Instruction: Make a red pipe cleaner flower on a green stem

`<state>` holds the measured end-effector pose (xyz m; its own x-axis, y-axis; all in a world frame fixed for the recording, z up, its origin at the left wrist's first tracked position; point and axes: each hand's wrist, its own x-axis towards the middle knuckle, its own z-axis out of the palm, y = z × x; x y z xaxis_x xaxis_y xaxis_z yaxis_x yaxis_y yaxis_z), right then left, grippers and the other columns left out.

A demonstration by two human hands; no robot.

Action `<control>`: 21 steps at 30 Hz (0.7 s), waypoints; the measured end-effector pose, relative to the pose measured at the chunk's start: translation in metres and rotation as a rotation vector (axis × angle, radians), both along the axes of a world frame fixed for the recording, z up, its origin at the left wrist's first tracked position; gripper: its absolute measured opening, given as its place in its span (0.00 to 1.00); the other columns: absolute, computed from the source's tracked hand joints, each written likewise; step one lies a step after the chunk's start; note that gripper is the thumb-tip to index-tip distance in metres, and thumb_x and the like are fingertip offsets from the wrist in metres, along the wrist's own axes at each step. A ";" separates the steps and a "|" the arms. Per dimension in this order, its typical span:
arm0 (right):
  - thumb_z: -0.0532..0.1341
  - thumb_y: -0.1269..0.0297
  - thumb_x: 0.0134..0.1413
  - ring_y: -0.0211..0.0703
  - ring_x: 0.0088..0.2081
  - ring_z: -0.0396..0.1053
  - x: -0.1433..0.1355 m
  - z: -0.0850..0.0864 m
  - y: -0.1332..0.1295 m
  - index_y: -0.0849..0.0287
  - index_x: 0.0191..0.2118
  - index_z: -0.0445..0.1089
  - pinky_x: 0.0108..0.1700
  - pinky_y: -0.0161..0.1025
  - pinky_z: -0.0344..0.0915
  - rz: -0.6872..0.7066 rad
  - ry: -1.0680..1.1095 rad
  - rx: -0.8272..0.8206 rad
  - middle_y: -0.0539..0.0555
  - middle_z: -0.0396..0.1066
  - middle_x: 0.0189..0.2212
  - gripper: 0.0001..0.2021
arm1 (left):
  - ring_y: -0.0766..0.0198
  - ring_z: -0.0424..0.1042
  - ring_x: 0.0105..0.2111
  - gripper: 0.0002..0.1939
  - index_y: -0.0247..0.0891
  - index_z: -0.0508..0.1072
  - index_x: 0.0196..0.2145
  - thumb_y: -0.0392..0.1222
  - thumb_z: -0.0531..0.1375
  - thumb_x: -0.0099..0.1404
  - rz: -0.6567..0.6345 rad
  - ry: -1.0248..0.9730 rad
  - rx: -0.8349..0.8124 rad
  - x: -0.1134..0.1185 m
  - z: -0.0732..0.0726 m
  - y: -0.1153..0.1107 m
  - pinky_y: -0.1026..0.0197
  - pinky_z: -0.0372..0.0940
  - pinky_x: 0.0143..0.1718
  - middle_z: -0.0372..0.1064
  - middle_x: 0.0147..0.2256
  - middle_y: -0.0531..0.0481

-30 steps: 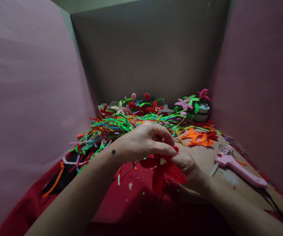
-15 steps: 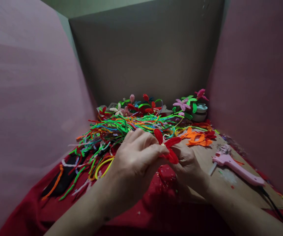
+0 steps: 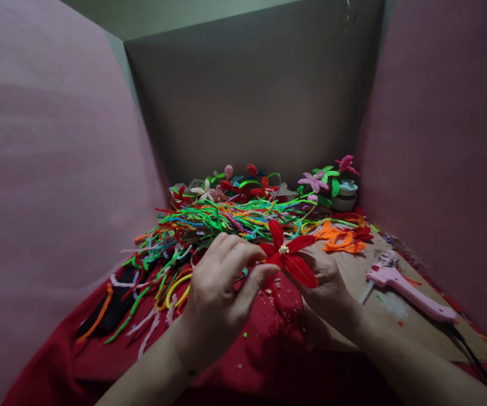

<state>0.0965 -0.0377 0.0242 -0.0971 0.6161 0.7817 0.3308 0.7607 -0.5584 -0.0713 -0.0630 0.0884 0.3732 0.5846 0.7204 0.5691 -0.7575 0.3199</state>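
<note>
A red fuzzy flower (image 3: pixel 300 269) with a cluster of pale beads at its centre faces me between my hands. My left hand (image 3: pixel 230 276) pinches the flower's left side, thumb and fingertips on a red petal. From behind and to the right, my right hand (image 3: pixel 326 279) holds the flower, its fingers partly hidden by the petals. Below the flower, small red and pale bits lie on the red cloth (image 3: pixel 226 372).
Beyond my hands lies a heap of coloured pipe cleaners (image 3: pixel 209 217), with finished flowers (image 3: pixel 313 181) behind. Orange pieces (image 3: pixel 340 239) and a pink glue gun (image 3: pixel 412 293) rest on cardboard (image 3: pixel 429 344) at the right. Tall panels (image 3: pixel 252 107) stand around.
My left hand has shifted slightly left and down, its thumb off the flower's centre. The flower has turned more towards me, so its beads and more petals show.
</note>
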 end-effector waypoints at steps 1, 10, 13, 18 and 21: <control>0.58 0.69 0.52 0.42 0.29 0.67 0.000 0.000 -0.001 0.55 0.29 0.69 0.32 0.40 0.64 -0.007 0.009 0.010 0.51 0.71 0.27 0.04 | 0.66 0.65 0.28 0.07 0.37 0.70 0.27 0.41 0.58 0.60 0.035 -0.057 -0.148 -0.001 -0.001 0.000 0.63 0.59 0.33 0.69 0.26 0.51; 0.60 0.68 0.50 0.40 0.28 0.67 -0.003 0.001 -0.003 0.55 0.28 0.70 0.31 0.37 0.64 0.098 0.143 -0.068 0.49 0.70 0.25 0.03 | 0.69 0.62 0.24 0.14 0.35 0.70 0.21 0.45 0.57 0.59 -0.045 -0.271 -0.784 0.006 -0.010 0.002 0.66 0.56 0.28 0.65 0.21 0.54; 0.62 0.65 0.49 0.39 0.24 0.64 -0.004 0.002 -0.002 0.57 0.24 0.68 0.27 0.35 0.62 0.114 0.280 -0.230 0.48 0.67 0.21 0.06 | 0.69 0.61 0.24 0.13 0.35 0.69 0.23 0.47 0.56 0.60 -0.014 -0.289 -0.744 0.003 -0.014 0.006 0.66 0.56 0.27 0.63 0.22 0.54; 0.60 0.58 0.52 0.40 0.26 0.66 -0.004 -0.001 0.006 0.57 0.26 0.72 0.30 0.38 0.64 0.274 0.545 -0.519 0.51 0.71 0.23 0.10 | 0.65 0.67 0.34 0.08 0.36 0.69 0.35 0.43 0.56 0.61 0.077 -0.246 -0.527 0.006 -0.027 0.014 0.63 0.61 0.37 0.69 0.34 0.50; 0.59 0.60 0.52 0.42 0.30 0.68 -0.007 -0.004 0.008 0.57 0.33 0.74 0.32 0.39 0.65 0.322 0.606 -0.570 0.53 0.73 0.28 0.09 | 0.62 0.68 0.40 0.12 0.36 0.66 0.43 0.41 0.56 0.61 0.076 -0.127 -0.349 0.018 -0.041 0.016 0.61 0.62 0.43 0.69 0.40 0.46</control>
